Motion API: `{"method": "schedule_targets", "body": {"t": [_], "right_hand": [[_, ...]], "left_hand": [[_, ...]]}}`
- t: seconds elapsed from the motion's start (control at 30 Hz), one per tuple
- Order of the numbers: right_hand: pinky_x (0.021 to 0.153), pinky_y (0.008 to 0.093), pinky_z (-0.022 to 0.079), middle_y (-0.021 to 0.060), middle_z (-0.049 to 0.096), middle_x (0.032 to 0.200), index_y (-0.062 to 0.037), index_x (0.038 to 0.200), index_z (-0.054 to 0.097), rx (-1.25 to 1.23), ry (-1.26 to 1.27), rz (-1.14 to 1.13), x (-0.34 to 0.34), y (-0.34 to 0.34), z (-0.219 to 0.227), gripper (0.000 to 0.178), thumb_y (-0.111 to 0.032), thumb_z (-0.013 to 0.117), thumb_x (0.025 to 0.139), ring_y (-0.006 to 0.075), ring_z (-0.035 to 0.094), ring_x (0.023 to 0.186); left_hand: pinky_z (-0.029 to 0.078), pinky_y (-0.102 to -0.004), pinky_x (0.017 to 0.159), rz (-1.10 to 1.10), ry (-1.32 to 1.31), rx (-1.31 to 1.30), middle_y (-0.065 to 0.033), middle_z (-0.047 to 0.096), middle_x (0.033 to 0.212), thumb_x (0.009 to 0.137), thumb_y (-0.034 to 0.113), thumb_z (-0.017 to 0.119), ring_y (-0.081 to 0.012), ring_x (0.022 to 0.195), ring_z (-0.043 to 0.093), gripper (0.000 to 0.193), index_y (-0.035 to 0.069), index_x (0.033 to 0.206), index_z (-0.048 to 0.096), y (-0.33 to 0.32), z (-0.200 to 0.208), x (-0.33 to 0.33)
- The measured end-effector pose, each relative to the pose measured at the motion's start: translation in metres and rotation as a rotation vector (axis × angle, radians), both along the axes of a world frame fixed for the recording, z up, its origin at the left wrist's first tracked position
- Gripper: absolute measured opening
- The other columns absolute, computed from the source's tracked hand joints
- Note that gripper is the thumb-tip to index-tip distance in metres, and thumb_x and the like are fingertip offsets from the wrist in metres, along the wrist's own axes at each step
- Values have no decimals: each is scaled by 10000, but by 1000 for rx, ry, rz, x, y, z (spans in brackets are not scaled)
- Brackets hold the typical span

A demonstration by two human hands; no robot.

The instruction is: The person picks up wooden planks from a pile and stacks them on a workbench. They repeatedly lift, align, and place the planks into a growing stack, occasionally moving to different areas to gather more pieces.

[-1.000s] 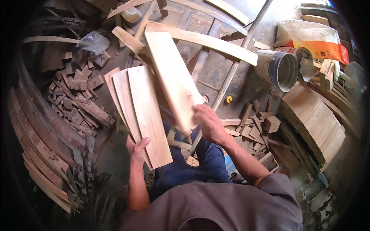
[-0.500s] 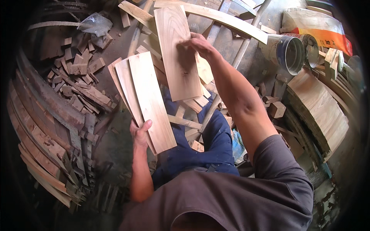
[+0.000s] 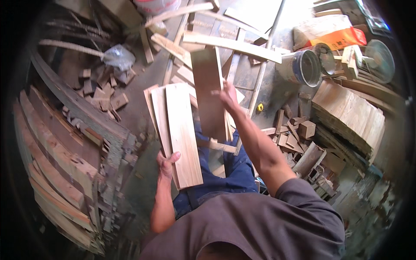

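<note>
My left hand (image 3: 166, 165) is closed on a fanned stack of pale wooden boards (image 3: 185, 136), its thumb lying on the top one. Three boards show in that stack, overlapping and fanned apart at their far ends. To the right, my right hand (image 3: 228, 96) grips a separate wooden board (image 3: 206, 110) by its right long edge. This board is tilted, so its broad face is in shadow and its lit edge shows. The fingertips of my right hand rest on the shaded face; the rest of its grip is partly hidden.
Ahead, a frame of poles (image 3: 265, 65) carries a curved wooden strip (image 3: 232, 45). Buckets (image 3: 291, 68) lie on their sides at the right, near stacked curved boards (image 3: 346, 115). Wood offcuts (image 3: 104, 97) and long curved planks (image 3: 60, 151) are at the left. A yellow tape measure (image 3: 260, 107) lies on the floor.
The board in my right hand has turned from a lit broad face to a shaded face with its edge showing. My left hand keeps its stack. The whole view has shifted.
</note>
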State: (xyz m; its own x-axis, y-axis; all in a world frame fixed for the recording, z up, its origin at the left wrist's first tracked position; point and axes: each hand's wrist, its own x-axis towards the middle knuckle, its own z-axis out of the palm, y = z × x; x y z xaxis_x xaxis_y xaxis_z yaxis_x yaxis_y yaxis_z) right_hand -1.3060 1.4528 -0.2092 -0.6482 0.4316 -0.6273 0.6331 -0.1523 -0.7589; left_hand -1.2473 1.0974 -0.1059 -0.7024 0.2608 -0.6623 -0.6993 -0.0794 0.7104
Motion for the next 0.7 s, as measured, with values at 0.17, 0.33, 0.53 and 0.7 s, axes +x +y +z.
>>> {"method": "schedule_targets", "body": {"t": [0.17, 0.33, 0.53, 0.7], "right_hand": [[849, 339, 585, 147, 743, 1060, 27, 1216, 615, 39, 39, -281, 112, -11, 97, 549, -42, 855, 727, 217, 722, 922], [864, 340, 594, 136, 741, 1082, 29, 1253, 585, -240, 271, -621, 208, -51, 183, 595, -14, 856, 725, 210, 722, 946], [923, 362, 563, 143, 722, 1119, 21, 1269, 562, -179, 513, -931, 287, -138, 223, 600, -19, 846, 742, 227, 711, 981], [871, 406, 606, 157, 720, 1120, 27, 1237, 589, -101, 644, -1194, 409, -225, 254, 524, 31, 791, 753, 269, 725, 959]], "left_hand": [[552, -394, 989, -200, -30, 92, -166, 670, 1225, 716, 204, 782, -283, 1083, 687, 798, -66, 1409, 494, -16, 48, -19], [570, -375, 941, -464, -52, 215, -165, 677, 1202, 676, 217, 788, -270, 1054, 694, 822, -57, 1398, 506, 0, 95, -29], [524, -377, 964, -889, 25, 206, -150, 659, 1175, 711, 314, 791, -254, 1060, 651, 863, -62, 1418, 469, 18, 124, 15], [512, -374, 885, -1077, -50, 169, -85, 648, 1047, 740, 373, 775, -208, 941, 626, 691, -19, 1279, 594, 16, 142, 105]]}}
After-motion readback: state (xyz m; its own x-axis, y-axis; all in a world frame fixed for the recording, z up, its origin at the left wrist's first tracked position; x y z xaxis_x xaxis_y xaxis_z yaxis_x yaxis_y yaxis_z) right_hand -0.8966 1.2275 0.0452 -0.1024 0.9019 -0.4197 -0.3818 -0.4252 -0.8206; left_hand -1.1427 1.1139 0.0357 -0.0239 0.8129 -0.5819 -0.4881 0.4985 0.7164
